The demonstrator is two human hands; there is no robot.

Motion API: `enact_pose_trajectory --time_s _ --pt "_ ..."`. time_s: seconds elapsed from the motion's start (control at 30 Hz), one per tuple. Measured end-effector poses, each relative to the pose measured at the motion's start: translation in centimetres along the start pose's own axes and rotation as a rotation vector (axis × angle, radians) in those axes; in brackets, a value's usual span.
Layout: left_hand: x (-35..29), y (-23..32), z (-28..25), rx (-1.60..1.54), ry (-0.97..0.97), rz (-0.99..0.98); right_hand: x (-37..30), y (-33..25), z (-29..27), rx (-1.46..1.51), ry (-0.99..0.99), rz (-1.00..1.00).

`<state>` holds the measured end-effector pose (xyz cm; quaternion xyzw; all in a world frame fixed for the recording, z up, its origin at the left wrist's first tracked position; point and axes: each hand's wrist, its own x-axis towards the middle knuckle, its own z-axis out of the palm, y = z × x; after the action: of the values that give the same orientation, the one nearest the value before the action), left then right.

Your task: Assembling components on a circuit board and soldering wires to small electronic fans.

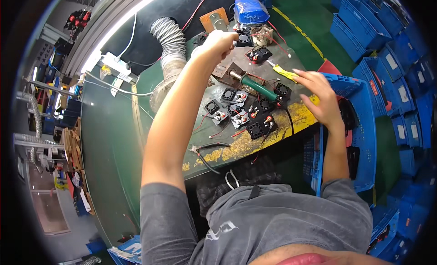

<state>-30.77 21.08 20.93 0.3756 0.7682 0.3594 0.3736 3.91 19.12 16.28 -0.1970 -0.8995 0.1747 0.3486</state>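
My left hand (218,45) is stretched to the far side of the bench with its fingers curled closed. Its fingertips are beside a small black fan (244,38), and whatever they hold is hidden. My right hand (320,95) has its fingers apart at the bench's right edge. Its fingertips are at the end of a slim yellow-wrapped tool (286,73) with a pale tip. Between the hands lies a green-handled soldering iron (259,88), its metal end at a brown block (227,76). Another fan with red wires (258,55) lies beyond it.
Several small fans with metal plates (235,111) and wires cover the near bench. Pliers (209,149) lie by the worn yellow edge. A ribbed duct (170,41) rises on the left. A blue-wrapped block (251,11) is at the back. A blue crate (364,128) stands right.
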Motion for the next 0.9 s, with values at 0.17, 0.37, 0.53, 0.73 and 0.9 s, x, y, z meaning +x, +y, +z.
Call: enact_pose_trajectory --time_s 0.17,0.37,0.53,0.73,0.9 --pt "7.9 -1.7 3.3 1.002 -0.034 0.505 -6.9 -1.6 -5.1 -0.074 0.137 0.222" --pt "11.7 -6.8 5.0 0.883 0.031 0.015 -11.7 -2.3 -6.0 0.009 0.147 0.280" --pt "1.9 -1.8 5.1 0.921 0.239 0.590 -11.1 -2.1 -5.0 0.109 0.167 0.175" --pt "-13.8 1.0 -0.4 1.255 0.256 1.249 -4.9 -0.8 0.1 0.260 0.083 0.027" --pt "-26.7 -3.5 -17.5 1.264 0.285 0.800 1.1 -0.4 6.5 0.786 -0.074 -0.401"
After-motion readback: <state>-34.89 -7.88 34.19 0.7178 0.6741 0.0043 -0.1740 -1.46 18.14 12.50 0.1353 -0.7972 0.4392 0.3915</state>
